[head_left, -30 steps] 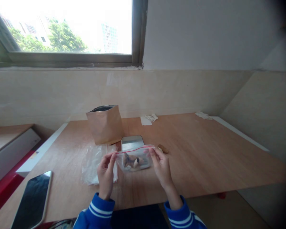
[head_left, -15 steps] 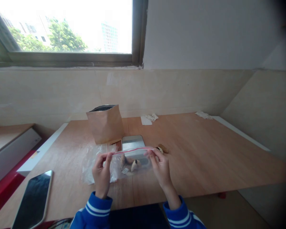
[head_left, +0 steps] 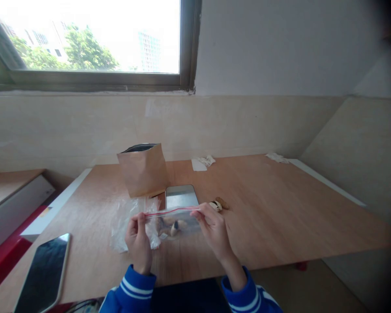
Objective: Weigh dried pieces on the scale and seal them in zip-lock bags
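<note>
Left hand [head_left: 139, 248]: thumb and forefinger pressed together, pinching the left end of the top edge of a clear zip bag [head_left: 189, 224]; remaining fingers curled toward the palm. Right hand [head_left: 217, 230]: thumb and forefinger closed on the opposite end of the same edge; other fingers bent, their exact set partly hidden.

Clear zip bag: one, transparent, held between the two hands above the near part of the table [head_left: 280, 208], wider than deep. Red strip [head_left: 172, 210] along its top, slightly wavy, rising a little toward the right hand. Whether the seal is fastened, cannot be told. Contents: several pale brown lumps [head_left: 174, 228], one with a dark patch, gathered in the left and middle part; a small whitish piece beside them, too blurred to identify.

Sleeves: blue, white-striped cuffs, at both wrists.

Clear plastic bags [head_left: 120, 228]: crumpled, flat on the table, partly behind the left hand.

Silvery flat rectangular object [head_left: 181, 195]: just beyond the zip bag, its near edge overlapped by it in view.

Brown pouch [head_left: 143, 171]: upright, top gaping, dark inside.

Loose brown and pale pieces [head_left: 223, 202]: small group, beyond the right hand.

Phone [head_left: 45, 269]: dark screen upward, at the table's left.
</note>
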Available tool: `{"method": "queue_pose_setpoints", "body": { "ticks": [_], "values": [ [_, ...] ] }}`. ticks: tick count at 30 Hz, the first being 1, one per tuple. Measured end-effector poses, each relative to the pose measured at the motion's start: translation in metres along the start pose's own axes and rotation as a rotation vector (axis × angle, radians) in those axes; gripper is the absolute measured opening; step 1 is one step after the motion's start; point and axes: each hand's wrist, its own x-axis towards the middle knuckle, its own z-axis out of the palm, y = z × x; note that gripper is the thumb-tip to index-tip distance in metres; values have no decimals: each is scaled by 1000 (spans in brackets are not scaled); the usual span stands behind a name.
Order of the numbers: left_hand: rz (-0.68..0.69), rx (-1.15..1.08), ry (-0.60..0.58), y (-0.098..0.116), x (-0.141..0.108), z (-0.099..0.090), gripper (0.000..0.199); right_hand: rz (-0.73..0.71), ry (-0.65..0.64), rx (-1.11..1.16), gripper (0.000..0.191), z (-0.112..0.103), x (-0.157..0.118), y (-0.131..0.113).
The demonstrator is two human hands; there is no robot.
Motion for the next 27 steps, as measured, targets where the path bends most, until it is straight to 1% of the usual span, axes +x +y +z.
{"method": "queue_pose_setpoints", "body": {
  "ticks": [1, 3, 5, 7, 10, 13, 15, 17, 19, 21, 25, 27],
  "values": [
    [-7, -6, 4, 1, 3, -1, 34, 18, 11, 5, 29, 2, -2, 2],
    [-13, -26, -29, 3, 6, -3, 36, 76, 42, 33, 32, 7, -5, 7],
    [-24, -43, -63, 3, 8, -3, 37, 161, 88, 94, 32, 13, -9, 13],
    [-65, -63, -109, 0, 7, -3, 39, 252, 134, 177, 30, 19, -12, 22],
    [-152, -102, -213, -9, 3, 0, 43, 340, 222, 247, 34, 25, -14, 37],
    [-209, -179, -333, -20, -3, 2, 43, 369, 300, 253, 37, 28, -17, 50],
    [-260, -233, -412, -26, -7, 1, 42, 394, 326, 258, 38, 28, -20, 57],
    [-294, -230, -480, -31, -9, 0, 40, 429, 333, 255, 39, 28, -24, 63],
    [-279, -170, -500, -33, -9, -2, 35, 453, 332, 242, 38, 27, -29, 69],
    [-238, -98, -492, -32, -9, -3, 30, 454, 338, 232, 37, 27, -34, 75],
    [-195, -38, -458, -25, -10, -2, 28, 443, 359, 221, 39, 28, -41, 84],
    [-201, -51, -408, -25, -11, -1, 29, 445, 353, 215, 40, 29, -42, 86]
  ]
}}
